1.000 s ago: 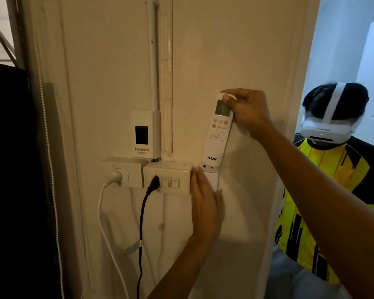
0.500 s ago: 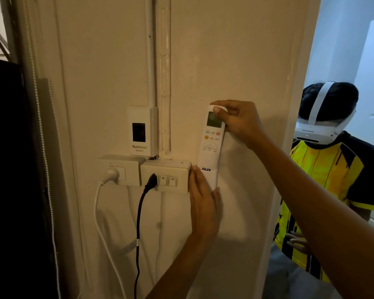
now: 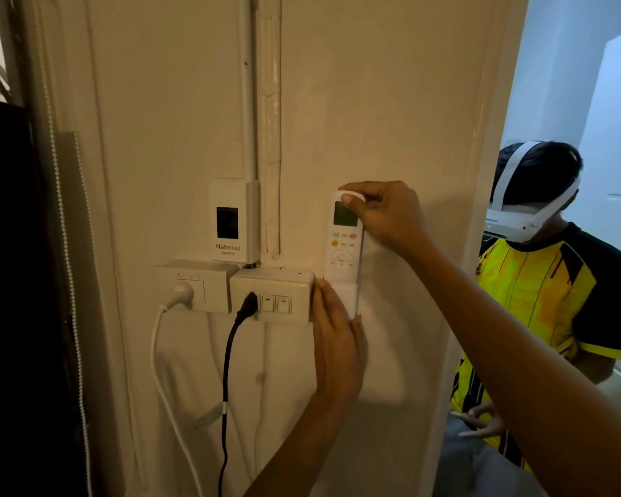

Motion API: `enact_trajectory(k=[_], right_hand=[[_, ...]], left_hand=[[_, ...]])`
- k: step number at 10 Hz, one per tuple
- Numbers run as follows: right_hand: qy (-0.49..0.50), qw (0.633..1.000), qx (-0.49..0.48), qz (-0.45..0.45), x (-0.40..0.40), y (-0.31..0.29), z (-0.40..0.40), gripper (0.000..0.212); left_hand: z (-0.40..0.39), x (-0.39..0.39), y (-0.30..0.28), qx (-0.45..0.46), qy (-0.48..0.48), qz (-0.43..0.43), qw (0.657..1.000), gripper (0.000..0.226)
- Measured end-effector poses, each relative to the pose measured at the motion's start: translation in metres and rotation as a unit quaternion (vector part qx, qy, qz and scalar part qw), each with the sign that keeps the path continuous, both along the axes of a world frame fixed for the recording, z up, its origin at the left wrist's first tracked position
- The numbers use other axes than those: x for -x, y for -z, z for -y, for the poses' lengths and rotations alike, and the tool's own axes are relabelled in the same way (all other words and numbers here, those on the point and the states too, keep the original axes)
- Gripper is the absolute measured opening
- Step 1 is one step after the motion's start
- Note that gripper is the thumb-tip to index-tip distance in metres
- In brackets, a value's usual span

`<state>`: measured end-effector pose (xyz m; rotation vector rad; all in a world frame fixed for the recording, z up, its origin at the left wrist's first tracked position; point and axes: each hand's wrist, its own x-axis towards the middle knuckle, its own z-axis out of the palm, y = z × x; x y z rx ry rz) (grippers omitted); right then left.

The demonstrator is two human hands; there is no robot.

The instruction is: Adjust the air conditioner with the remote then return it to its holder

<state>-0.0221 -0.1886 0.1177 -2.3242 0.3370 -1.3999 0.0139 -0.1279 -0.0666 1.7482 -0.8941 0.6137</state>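
A white air conditioner remote (image 3: 343,245) with a green screen and coloured buttons stands upright against the cream wall, its lower end sunk in a white wall holder (image 3: 348,297). My right hand (image 3: 380,213) pinches the remote's top end, thumb on the front. My left hand (image 3: 337,338) lies flat on the wall, fingers pressed against the holder's left side and lower part, hiding some of it.
Left of the holder are a switch-and-socket box (image 3: 273,295) with a black plug, a second socket (image 3: 198,285) with a white plug, and a National breaker box (image 3: 233,220). Cables hang below. A person in a yellow-black shirt (image 3: 538,303) stands at right past the wall edge.
The remote has slid straight down into the holder, so its AUX label is now hidden inside. My right hand came down with it. My left hand has stayed on the holder.
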Motion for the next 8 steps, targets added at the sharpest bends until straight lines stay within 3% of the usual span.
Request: enact_trajectory(k=[3, 8], right_hand=[[0.040, 0.996, 0.080, 0.020, -0.008, 0.019, 0.002, 0.029], [0.043, 0.998, 0.036, -0.027, 0.007, 0.005, -0.011, 0.037]], left_hand=[[0.000, -0.004, 0.001, -0.009, 0.014, -0.003, 1.000, 0.072], [-0.003, -0.010, 0.002, -0.014, 0.022, 0.002, 1.000, 0.080]])
